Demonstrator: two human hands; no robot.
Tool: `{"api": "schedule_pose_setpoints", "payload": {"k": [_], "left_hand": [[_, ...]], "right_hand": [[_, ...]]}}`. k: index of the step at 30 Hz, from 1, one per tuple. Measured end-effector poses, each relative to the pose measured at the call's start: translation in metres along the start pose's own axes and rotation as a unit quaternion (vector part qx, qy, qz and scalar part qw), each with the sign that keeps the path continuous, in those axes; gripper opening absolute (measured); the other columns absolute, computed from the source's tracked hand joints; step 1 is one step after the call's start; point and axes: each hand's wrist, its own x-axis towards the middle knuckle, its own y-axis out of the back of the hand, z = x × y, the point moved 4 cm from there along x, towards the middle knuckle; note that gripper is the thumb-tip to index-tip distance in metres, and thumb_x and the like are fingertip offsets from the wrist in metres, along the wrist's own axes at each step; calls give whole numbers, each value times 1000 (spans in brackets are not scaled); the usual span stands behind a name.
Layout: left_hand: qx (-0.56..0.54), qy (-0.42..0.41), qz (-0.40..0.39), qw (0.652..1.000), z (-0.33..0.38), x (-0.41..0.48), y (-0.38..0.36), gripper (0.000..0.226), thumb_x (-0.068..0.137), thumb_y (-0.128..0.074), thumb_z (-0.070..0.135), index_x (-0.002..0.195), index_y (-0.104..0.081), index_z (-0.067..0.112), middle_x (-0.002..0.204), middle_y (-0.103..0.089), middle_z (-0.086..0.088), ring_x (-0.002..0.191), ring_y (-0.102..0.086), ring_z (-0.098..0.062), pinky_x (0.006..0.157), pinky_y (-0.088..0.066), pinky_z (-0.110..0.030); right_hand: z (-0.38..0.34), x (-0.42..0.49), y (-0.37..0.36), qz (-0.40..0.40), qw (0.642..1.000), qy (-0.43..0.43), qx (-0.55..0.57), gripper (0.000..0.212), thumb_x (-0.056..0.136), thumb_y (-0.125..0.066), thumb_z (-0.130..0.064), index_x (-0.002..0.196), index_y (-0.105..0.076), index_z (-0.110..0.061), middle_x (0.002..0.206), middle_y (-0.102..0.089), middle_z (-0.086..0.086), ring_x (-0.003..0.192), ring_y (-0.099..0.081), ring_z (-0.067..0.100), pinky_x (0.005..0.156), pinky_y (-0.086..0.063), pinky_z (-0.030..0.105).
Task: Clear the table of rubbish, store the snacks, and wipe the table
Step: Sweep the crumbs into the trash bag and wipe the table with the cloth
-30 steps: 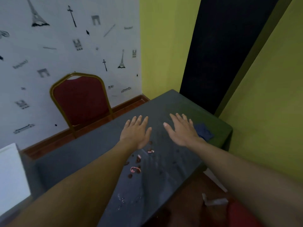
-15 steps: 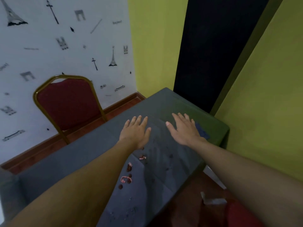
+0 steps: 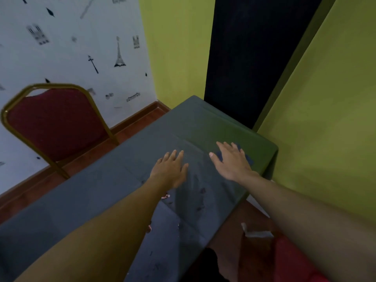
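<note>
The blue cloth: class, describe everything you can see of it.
The blue cloth is small, dark and looks like soft fabric. It lies flat on the green table near its far right corner. The right hand, fingers straight, covers most of it; only edges show. Contact cannot be confirmed.

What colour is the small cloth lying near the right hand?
Dark blue. The head view shows the cloth, partly hidden by the right hand.
</note>
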Motion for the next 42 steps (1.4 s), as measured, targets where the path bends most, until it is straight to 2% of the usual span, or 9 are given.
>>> {"api": "schedule_pose_setpoints", "payload": {"k": [6,11,16,21,24,29,35,39,42], "left_hand": [[-43,33,-86,995,12,29,-59,66,105,-27,44,158,-2,14,166,0,-9,152,-2,-31,123,-14,-48],[-50,55,-118,990,18,41,-103,70,104,-36,39,158,0,15,166,7,-8,152,2,-30,121,-15,-49],[-59,61,-149,985,5,38,-142,76,104,-40,32,156,15,25,161,27,-2,150,18,-29,121,-15,-56],[-60,44,-160,984,-4,39,-149,79,104,-42,34,155,18,28,160,30,0,149,21,-26,121,-15,-57],[-54,45,-157,985,-7,40,-151,79,104,-41,36,154,20,29,159,31,0,149,21,-26,120,-18,-57],[-50,44,-155,986,-6,40,-152,80,104,-42,37,154,20,28,159,30,0,149,21,-26,120,-18,-58],[-60,52,-142,987,1,37,-147,77,104,-42,31,156,15,24,161,27,-1,150,18,-25,121,-11,-49],[-56,60,-140,987,0,35,-145,85,100,-53,22,157,9,24,163,22,-2,151,13,-26,122,-18,-50],[-38,61,-148,986,-4,31,-141,86,96,-57,12,158,2,23,164,16,-3,152,4,-28,120,-22,-53]], "right_hand": [[43,31,-31,-63,998,-2,-19,65,102,-35,-56,156,-28,-20,163,-26,8,151,-16,31,121,-14,54],[80,59,-60,-103,993,-15,-57,65,101,-43,-50,156,-25,-21,164,-21,10,151,-15,33,120,-19,56],[107,68,-88,-158,984,-56,-58,65,102,-45,-42,158,-18,-24,165,-11,14,150,-14,36,118,-26,52],[109,66,-98,-97,990,-38,-93,62,97,-57,-24,153,-30,-24,147,-34,15,133,-35,38,101,-44,49],[99,70,-95,-94,992,-37,-77,60,92,-59,-16,147,-36,-23,135,-41,17,123,-43,39,94,-46,46],[75,48,-105,-146,989,-2,-32,43,90,-60,-30,131,-48,-25,124,-50,14,110,-56,39,88,-47,40],[51,10,-125,-191,980,51,-23,40,86,-64,-38,119,-45,-27,113,-53,10,100,-61,38,81,-50,41],[51,14,-122,-211,975,55,-36,39,88,-64,-39,119,-45,-27,115,-52,10,102,-61,36,81,-49,39],[47,18,-117,-196,977,60,-58,33,91,-61,-48,116,-52,-29,119,-47,5,103,-59,30,81,-48,36]]}}
